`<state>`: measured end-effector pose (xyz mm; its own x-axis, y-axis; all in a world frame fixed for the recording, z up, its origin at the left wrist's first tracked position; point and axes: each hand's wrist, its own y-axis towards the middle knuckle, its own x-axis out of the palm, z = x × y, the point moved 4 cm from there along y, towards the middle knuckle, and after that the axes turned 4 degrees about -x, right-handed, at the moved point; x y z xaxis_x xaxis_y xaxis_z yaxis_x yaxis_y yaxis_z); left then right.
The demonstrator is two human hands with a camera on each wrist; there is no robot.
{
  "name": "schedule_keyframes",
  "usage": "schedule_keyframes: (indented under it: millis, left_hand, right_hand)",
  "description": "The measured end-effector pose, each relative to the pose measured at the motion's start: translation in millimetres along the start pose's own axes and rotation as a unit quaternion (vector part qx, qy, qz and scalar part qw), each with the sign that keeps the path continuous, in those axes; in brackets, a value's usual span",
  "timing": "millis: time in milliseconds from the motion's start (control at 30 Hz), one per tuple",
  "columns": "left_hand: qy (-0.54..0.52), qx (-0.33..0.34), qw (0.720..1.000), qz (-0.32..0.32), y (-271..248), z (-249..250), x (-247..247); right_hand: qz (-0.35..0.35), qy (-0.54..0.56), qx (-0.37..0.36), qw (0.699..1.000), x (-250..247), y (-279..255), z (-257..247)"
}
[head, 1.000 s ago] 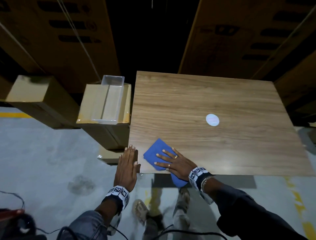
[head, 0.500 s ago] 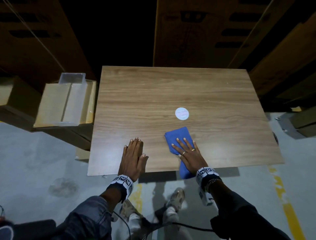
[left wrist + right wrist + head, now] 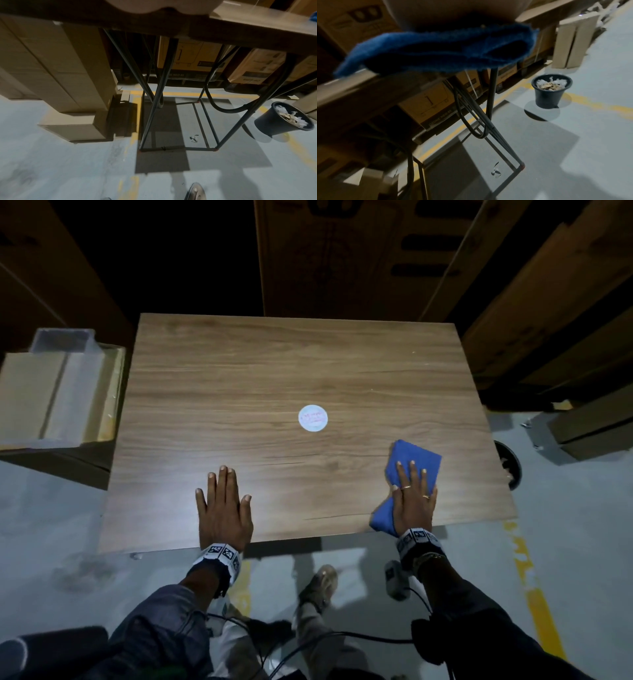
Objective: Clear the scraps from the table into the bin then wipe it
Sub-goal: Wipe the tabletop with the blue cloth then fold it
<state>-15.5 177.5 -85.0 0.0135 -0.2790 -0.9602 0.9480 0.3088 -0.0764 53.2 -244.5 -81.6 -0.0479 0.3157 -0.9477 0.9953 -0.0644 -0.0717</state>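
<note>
Stacked cardboard cartons [image 3: 56,75] are crowding a grey concrete floor [image 3: 573,155] that is carrying painted yellow lane lines [image 3: 597,104], with a folding table [image 3: 274,371] standing among them: a warehouse or stockroom.

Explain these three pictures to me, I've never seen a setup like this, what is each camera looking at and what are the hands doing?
No machine here: a person wears three cameras. The head view looks down on a wooden table. The left hand rests flat on it; the right hand presses a blue cloth down with straight fingers. A round white sticker sits mid-table. The wrist views look under the table from each wrist, showing its metal legs, cardboard boxes, and a black bin on the floor holding scraps. One scrap lies on the floor.
</note>
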Motion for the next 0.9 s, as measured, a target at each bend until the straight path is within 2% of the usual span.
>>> schedule_keyframes:
  millis: [100, 200, 300, 400, 500, 600, 700, 767, 900]
  left_hand:
    - [0.004, -0.001, 1.0, -0.001, -1, -1, 1]
    - [0.002, -0.001, 1.0, 0.001, -2, 0, -1]
    - [0.008, -0.001, 1.0, 0.001, -2, 1, -4]
    - [0.007, 0.0, 1.0, -0.001, -2, 1, -3]
    - [-0.001, 0.004, 1.0, -0.002, -1, -1, -2]
    - [-0.019, 0.012, 1.0, 0.002, -1, -2, -3]
    - [-0.029, 0.02, 0.999, 0.006, -2, -2, -4]
    - [-0.032, 0.023, 0.999, 0.01, -3, -1, -4]
    - [-0.032, 0.027, 0.999, 0.025, -3, 0, -2]
  right_hand:
    - [0.057, 0.022, 0.097, 0.993, 4, -7, -7]
    - [0.075, 0.04, 0.174, 0.981, 13, -15, -26]
    - [0.077, 0.047, 0.196, 0.976, 24, -25, -55]
    - [0.062, 0.056, 0.177, 0.981, 36, -33, -95]
    - [0.054, 0.04, 0.117, 0.991, 50, -37, -139]
    - [0.064, 0.024, 0.016, 0.998, 63, -43, -179]
    - [0.032, 0.004, -0.077, 0.997, 74, -51, -211]
    - [-0.007, -0.019, -0.159, 0.987, 79, -55, -231]
    - [-0.075, -0.028, -0.321, 0.944, 79, -53, -247]
